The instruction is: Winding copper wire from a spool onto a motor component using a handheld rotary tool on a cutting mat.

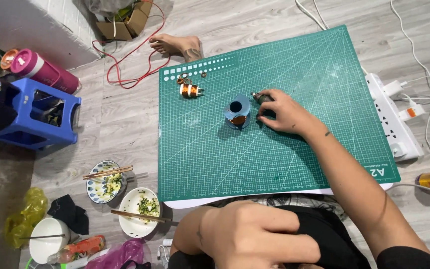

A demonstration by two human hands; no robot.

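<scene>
On the green mat (274,164), the right hand (282,112) grips a small dark part (261,97) beside the blue spool (238,112); the left hand (255,236) is clenched near the mat's front edge.

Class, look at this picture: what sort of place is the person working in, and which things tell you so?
Probably a room at home, with work done on the floor: a green cutting mat lies on wood-look flooring, used bowls with chopsticks sit beside it, and a power strip.

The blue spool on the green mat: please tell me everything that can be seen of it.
The blue spool looks like plastic, with a round flange on top and a dark hole through its middle. Copper-coloured wire shows at its lower side. It stands upright near the middle of the green cutting mat. The right hand rests just beside it; whether they touch cannot be told.
</scene>
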